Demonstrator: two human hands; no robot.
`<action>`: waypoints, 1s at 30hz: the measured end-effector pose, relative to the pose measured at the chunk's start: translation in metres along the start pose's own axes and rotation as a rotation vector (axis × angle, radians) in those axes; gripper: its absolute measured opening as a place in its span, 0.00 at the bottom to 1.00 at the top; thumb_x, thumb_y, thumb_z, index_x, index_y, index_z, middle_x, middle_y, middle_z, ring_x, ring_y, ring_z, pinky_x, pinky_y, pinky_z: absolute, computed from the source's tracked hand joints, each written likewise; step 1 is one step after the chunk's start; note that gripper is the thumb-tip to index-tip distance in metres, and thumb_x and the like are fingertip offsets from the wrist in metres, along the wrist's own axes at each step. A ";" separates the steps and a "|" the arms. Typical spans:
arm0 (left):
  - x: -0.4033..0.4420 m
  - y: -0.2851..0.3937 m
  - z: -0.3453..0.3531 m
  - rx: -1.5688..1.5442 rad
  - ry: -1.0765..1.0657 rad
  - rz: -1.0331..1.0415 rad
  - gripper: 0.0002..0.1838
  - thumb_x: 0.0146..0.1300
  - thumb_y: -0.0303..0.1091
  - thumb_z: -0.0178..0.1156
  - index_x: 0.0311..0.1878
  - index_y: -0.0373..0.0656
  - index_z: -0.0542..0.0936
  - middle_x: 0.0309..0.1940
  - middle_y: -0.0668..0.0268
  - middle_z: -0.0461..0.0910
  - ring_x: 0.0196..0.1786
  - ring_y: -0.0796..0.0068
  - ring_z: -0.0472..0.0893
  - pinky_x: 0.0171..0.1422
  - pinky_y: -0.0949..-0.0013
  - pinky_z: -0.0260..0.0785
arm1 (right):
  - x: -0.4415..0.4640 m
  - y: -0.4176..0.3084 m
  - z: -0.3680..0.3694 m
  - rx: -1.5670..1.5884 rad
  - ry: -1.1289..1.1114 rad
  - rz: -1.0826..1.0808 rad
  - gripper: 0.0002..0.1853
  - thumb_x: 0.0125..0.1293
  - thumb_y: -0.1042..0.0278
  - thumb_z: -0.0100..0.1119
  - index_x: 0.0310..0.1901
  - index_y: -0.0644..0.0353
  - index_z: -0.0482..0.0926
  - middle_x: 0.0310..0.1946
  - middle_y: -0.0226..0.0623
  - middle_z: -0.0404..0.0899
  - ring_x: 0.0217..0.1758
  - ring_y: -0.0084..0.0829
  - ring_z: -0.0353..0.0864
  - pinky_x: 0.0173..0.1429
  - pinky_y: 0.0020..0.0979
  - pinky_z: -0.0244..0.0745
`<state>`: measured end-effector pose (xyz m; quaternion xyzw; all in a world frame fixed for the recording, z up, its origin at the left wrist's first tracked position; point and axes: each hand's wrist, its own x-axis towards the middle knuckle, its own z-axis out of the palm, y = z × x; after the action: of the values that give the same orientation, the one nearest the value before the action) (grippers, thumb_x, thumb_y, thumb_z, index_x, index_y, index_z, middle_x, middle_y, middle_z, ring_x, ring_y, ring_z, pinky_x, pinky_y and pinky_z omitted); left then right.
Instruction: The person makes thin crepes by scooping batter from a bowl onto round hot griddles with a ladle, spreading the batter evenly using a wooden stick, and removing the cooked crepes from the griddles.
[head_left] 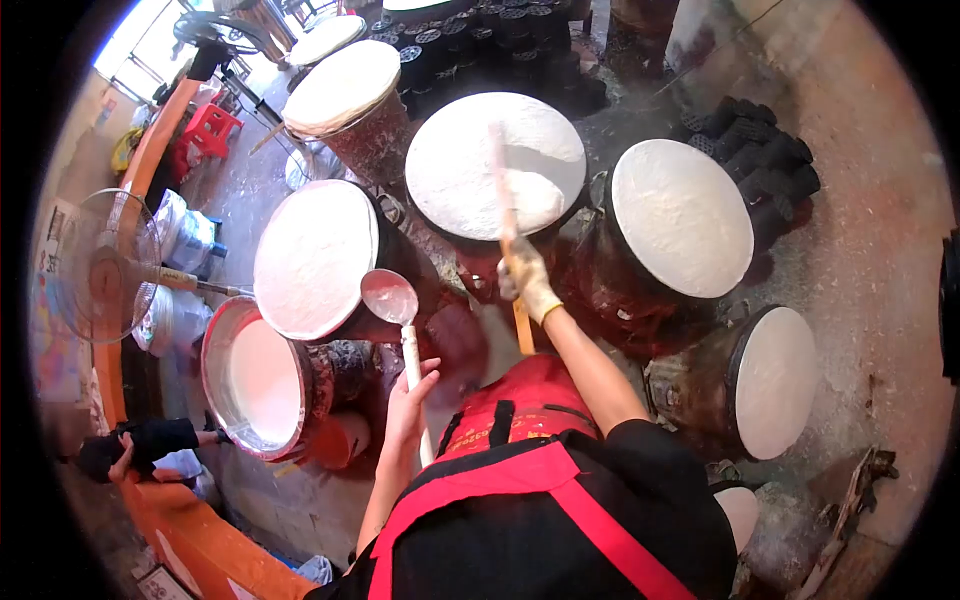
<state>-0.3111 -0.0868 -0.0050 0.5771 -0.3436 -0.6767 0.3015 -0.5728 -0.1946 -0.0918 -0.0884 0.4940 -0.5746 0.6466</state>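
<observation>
My bare left hand (408, 402) is closed around the pale handle of a ladle (389, 297). Its bowl, coated with white batter, hangs by the near edge of a round white-covered griddle (318, 262). My right hand (526, 280), in a light work glove, grips a long wooden stick (507, 205). The stick's far part is blurred and reaches over the middle griddle (450, 170), whose top is spread with a white layer. A thicker white patch (537, 200) lies beside the stick. I cannot tell whether the stick touches the layer.
A tub of white batter (268, 380) stands at my left. More white-topped drums (683, 218) curve around to the right, one low (775, 383). Dark perforated briquettes (760, 160) are piled behind. A fan (108, 270), a red stool (210, 130) and a person (150, 445) are on the left.
</observation>
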 end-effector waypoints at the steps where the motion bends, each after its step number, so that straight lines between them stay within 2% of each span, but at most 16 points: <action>1: 0.001 0.005 0.009 -0.020 -0.001 0.003 0.17 0.59 0.31 0.62 0.52 0.39 0.77 0.48 0.69 0.75 0.53 0.78 0.68 0.62 0.72 0.54 | -0.005 0.002 -0.012 -0.118 -0.152 0.106 0.26 0.66 0.54 0.55 0.65 0.43 0.65 0.21 0.27 0.71 0.14 0.18 0.62 0.15 0.24 0.57; 2: 0.002 0.010 0.019 -0.042 -0.002 0.005 0.17 0.59 0.31 0.62 0.52 0.39 0.77 0.48 0.69 0.75 0.52 0.79 0.68 0.61 0.73 0.55 | -0.024 -0.010 -0.019 -0.206 -0.325 0.063 0.26 0.66 0.55 0.54 0.66 0.42 0.65 0.21 0.25 0.70 0.14 0.17 0.60 0.16 0.22 0.55; 6: 0.008 0.012 0.041 -0.049 0.025 0.041 0.16 0.60 0.30 0.61 0.51 0.37 0.77 0.43 0.72 0.75 0.44 0.83 0.68 0.53 0.76 0.57 | -0.043 -0.065 -0.088 -0.343 -0.131 0.108 0.24 0.67 0.59 0.51 0.66 0.40 0.65 0.21 0.23 0.68 0.13 0.15 0.58 0.15 0.20 0.53; 7: 0.018 0.000 0.036 -0.024 -0.005 0.052 0.19 0.62 0.30 0.59 0.56 0.39 0.72 0.49 0.68 0.78 0.36 0.86 0.71 0.45 0.80 0.63 | -0.026 -0.065 -0.108 -0.374 -0.125 0.035 0.24 0.68 0.61 0.49 0.66 0.37 0.65 0.20 0.24 0.67 0.13 0.16 0.59 0.15 0.20 0.53; 8: 0.016 0.001 0.042 -0.033 0.012 0.032 0.20 0.62 0.30 0.59 0.57 0.39 0.71 0.49 0.67 0.78 0.36 0.86 0.71 0.44 0.80 0.63 | -0.008 -0.066 -0.117 -0.359 -0.103 0.017 0.28 0.65 0.47 0.55 0.66 0.37 0.64 0.20 0.24 0.65 0.11 0.17 0.57 0.14 0.21 0.52; 10: 0.018 0.007 0.057 -0.049 0.040 0.003 0.22 0.62 0.31 0.59 0.58 0.38 0.69 0.50 0.65 0.78 0.36 0.87 0.71 0.44 0.80 0.64 | 0.008 -0.073 -0.099 -0.160 -0.069 -0.036 0.22 0.70 0.61 0.46 0.64 0.32 0.66 0.20 0.25 0.67 0.13 0.17 0.59 0.14 0.21 0.53; 11: 0.019 0.006 0.063 -0.064 0.057 0.007 0.24 0.62 0.31 0.59 0.60 0.38 0.67 0.50 0.65 0.78 0.35 0.87 0.71 0.43 0.80 0.65 | 0.010 -0.069 -0.090 -0.173 -0.120 -0.102 0.21 0.70 0.60 0.46 0.64 0.32 0.66 0.21 0.24 0.68 0.13 0.18 0.60 0.15 0.21 0.54; 12: 0.021 0.004 0.066 -0.093 0.069 0.026 0.23 0.62 0.32 0.60 0.59 0.39 0.68 0.48 0.66 0.78 0.35 0.87 0.71 0.43 0.79 0.65 | 0.006 -0.080 -0.074 -0.133 -0.078 0.167 0.22 0.70 0.60 0.47 0.65 0.33 0.66 0.21 0.24 0.68 0.14 0.18 0.60 0.17 0.21 0.55; 15: 0.022 -0.003 0.069 -0.147 0.099 0.017 0.19 0.62 0.33 0.61 0.56 0.40 0.72 0.41 0.70 0.77 0.35 0.87 0.71 0.42 0.79 0.65 | -0.006 -0.078 -0.103 -0.722 -0.395 0.020 0.24 0.70 0.59 0.47 0.68 0.39 0.62 0.20 0.25 0.67 0.14 0.17 0.58 0.18 0.22 0.57; 16: 0.019 0.000 0.070 -0.146 0.107 -0.018 0.18 0.61 0.33 0.61 0.54 0.40 0.74 0.37 0.72 0.76 0.36 0.87 0.71 0.42 0.79 0.65 | -0.006 -0.085 -0.114 -0.705 -0.293 0.109 0.24 0.70 0.58 0.46 0.67 0.40 0.63 0.20 0.24 0.67 0.14 0.17 0.59 0.17 0.22 0.57; 20: 0.019 0.007 0.068 -0.179 0.155 -0.055 0.14 0.62 0.33 0.62 0.50 0.41 0.75 0.31 0.73 0.75 0.33 0.86 0.73 0.38 0.78 0.67 | 0.040 -0.095 -0.143 -0.536 -0.039 -0.193 0.21 0.69 0.57 0.49 0.64 0.39 0.68 0.18 0.21 0.65 0.12 0.15 0.58 0.14 0.20 0.54; 21: 0.018 0.015 0.072 -0.192 0.185 -0.041 0.11 0.63 0.35 0.61 0.45 0.41 0.76 0.28 0.73 0.73 0.29 0.84 0.73 0.31 0.78 0.67 | 0.066 -0.090 -0.140 -0.681 0.026 -0.444 0.22 0.69 0.62 0.47 0.65 0.48 0.66 0.24 0.30 0.73 0.20 0.23 0.68 0.25 0.27 0.65; 23: 0.019 0.026 0.072 -0.178 0.130 -0.008 0.11 0.63 0.35 0.60 0.46 0.41 0.75 0.27 0.72 0.72 0.26 0.84 0.72 0.26 0.79 0.65 | 0.066 -0.098 -0.098 -0.925 0.185 -0.581 0.23 0.69 0.64 0.46 0.65 0.58 0.65 0.34 0.45 0.81 0.35 0.36 0.80 0.43 0.35 0.75; 25: 0.021 0.036 0.071 -0.174 0.120 -0.005 0.12 0.64 0.36 0.59 0.47 0.41 0.74 0.24 0.73 0.71 0.19 0.86 0.67 0.18 0.81 0.57 | 0.070 -0.088 -0.063 -1.104 0.272 -0.543 0.25 0.68 0.58 0.49 0.65 0.58 0.65 0.41 0.55 0.79 0.45 0.46 0.80 0.53 0.37 0.73; 26: 0.020 0.041 0.070 -0.157 0.123 -0.012 0.12 0.65 0.36 0.59 0.47 0.41 0.74 0.22 0.73 0.70 0.18 0.87 0.66 0.17 0.82 0.55 | 0.071 -0.082 -0.056 -1.230 0.213 -0.396 0.25 0.68 0.57 0.50 0.64 0.59 0.66 0.47 0.57 0.77 0.52 0.47 0.78 0.58 0.37 0.70; 30: 0.017 0.055 0.059 -0.129 0.132 0.030 0.13 0.65 0.36 0.58 0.49 0.41 0.72 0.17 0.74 0.67 0.13 0.88 0.60 0.14 0.82 0.49 | 0.038 -0.067 -0.069 -0.729 0.065 -0.655 0.28 0.67 0.55 0.54 0.62 0.66 0.67 0.60 0.48 0.71 0.65 0.36 0.68 0.68 0.30 0.59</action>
<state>-0.3713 -0.1254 0.0353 0.5947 -0.2873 -0.6533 0.3700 -0.6739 -0.2168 -0.1011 -0.4416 0.6293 -0.5397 0.3430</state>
